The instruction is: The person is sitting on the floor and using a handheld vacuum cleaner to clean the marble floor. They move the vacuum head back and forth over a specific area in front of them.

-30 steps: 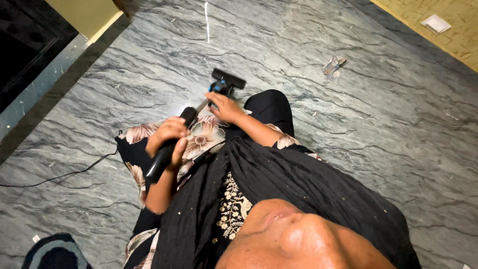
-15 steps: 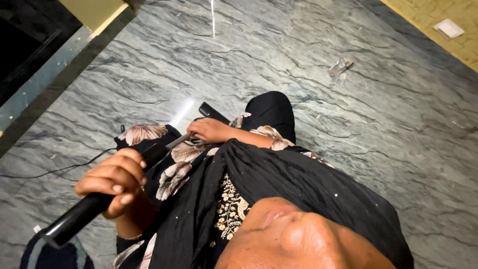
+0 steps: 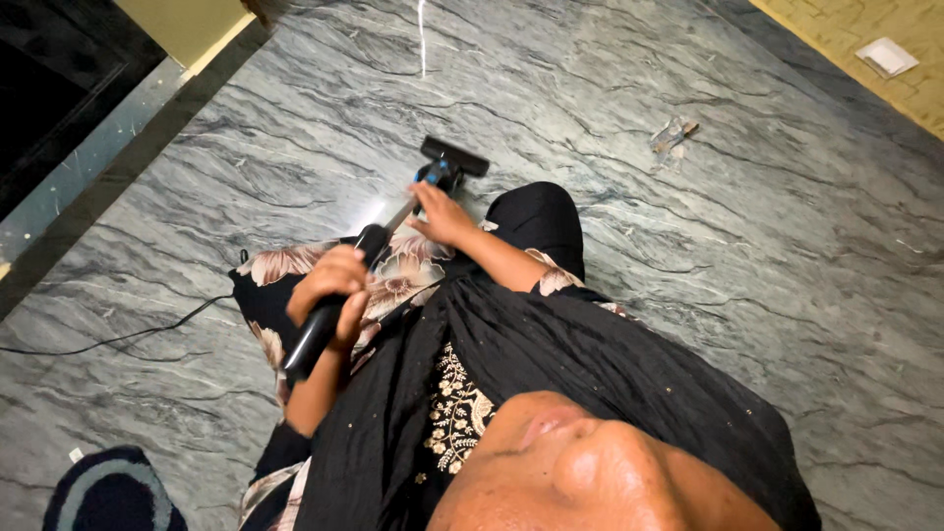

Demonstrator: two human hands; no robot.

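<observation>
A: How many hands and tools appear?
B: Two hands: left hand (image 3: 332, 287), right hand (image 3: 442, 214). One vacuum (image 3: 393, 221) with one nozzle (image 3: 454, 155).

A: And on the floor (image 3: 295, 128)?
B: One black cord (image 3: 118, 334), one scrap of litter (image 3: 672, 133), one dark rug (image 3: 108, 492).

A: On the wall?
B: One white switch plate (image 3: 887, 56).

The floor (image 3: 688, 295) looks like polished grey veined stone, glossy with a glare streak at upper centre. The vacuum (image 3: 393, 236) shows matt black plastic and a shiny metal tube. The scarf (image 3: 590, 364) is soft black cloth.
</observation>
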